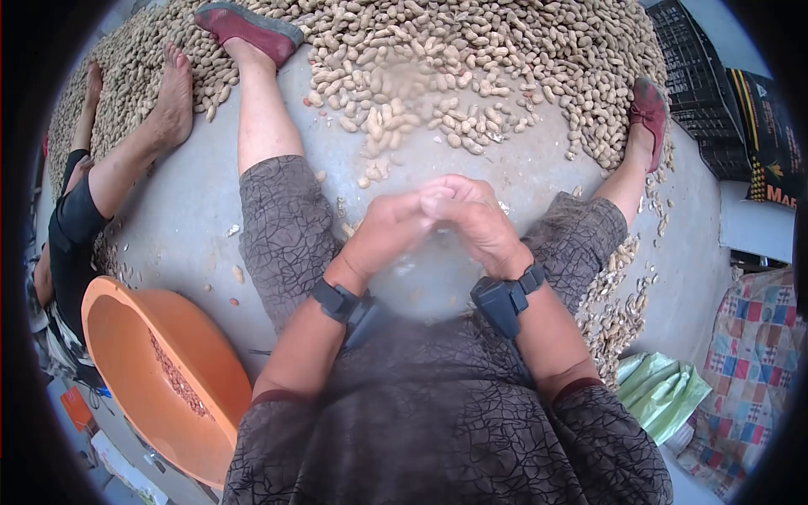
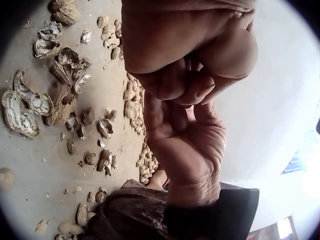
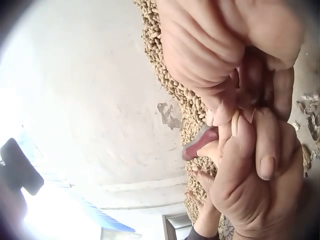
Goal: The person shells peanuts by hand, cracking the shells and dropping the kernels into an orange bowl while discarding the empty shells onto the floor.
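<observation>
Left hand point(image 1: 383, 231), right hand point(image 1: 486, 227), curled fingers point(image 3: 268, 145) touching (any contents hidden)

Your hands point(image 1: 396, 225) meet between your legs point(image 1: 282, 215), above the floor point(image 1: 198, 223). Before you lies the peanut heap point(image 1: 497, 42), a crate point(image 1: 688, 71) at its right end. At your left, a basin point(image 1: 126, 370) holds kernels point(image 1: 178, 374), another person point(image 1: 126, 172) beyond it. At your right lie shells point(image 1: 614, 324), a sack point(image 1: 656, 391) behind them.

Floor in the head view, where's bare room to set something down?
Mostly bare floor lies between the tub and the wearer's left leg, with a few scraps. Another bare strip runs between the shells beside the right leg and the checked cloth. Crowded: the peanut pile and those shells.
</observation>
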A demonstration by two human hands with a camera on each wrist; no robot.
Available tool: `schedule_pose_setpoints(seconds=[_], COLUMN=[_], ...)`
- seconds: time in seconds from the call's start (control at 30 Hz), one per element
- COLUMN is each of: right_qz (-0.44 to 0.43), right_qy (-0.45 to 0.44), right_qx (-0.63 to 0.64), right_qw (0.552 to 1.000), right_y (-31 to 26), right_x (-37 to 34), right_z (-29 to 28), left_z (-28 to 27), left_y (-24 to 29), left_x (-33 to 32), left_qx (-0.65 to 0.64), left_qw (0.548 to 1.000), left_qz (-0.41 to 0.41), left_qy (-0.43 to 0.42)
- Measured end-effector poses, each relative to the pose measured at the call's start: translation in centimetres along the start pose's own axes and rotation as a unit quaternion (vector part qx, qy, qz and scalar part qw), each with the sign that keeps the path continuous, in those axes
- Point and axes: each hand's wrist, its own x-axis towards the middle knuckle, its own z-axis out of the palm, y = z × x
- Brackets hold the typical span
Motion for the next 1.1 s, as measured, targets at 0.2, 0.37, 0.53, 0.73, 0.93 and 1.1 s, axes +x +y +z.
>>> schedule_pose_setpoints(seconds=[0.2,0.37,0.53,0.73,0.93,1.1], right_qz=[-0.017,-0.012,-0.017,-0.039,-0.075,-0.067], right_qy=[0.008,0.000,-0.021,0.012,0.067,0.058], right_qx=[-0.009,0.003,-0.064,-0.096,-0.223,-0.277], right_qw=[1.000,1.000,0.998,0.994,0.970,0.957], right_y=[0.6,-0.2,0.1,0.2,1.1,1.4], right_x=[0.6,0.3,0.5,0.3,1.0,1.2], right_z=[0.0,0.4,-0.1,0.4,0.5,0.8], left_z=[0.2,0.2,0.2,-0.4,-1.0,-0.4], left_y=[0.4,0.5,0.0,-0.3,-1.8,-1.3], left_x=[-0.2,0.0,-0.1,-0.3,0.2,0.7], left_qx=[-0.040,-0.104,-0.071,-0.062,-0.146,-0.196], left_qw=[0.999,0.994,0.997,0.998,0.989,0.975], left_qz=[-0.005,0.010,0.005,0.015,0.004,-0.040], left_qy=[0.012,0.022,0.034,0.011,0.031,0.100])
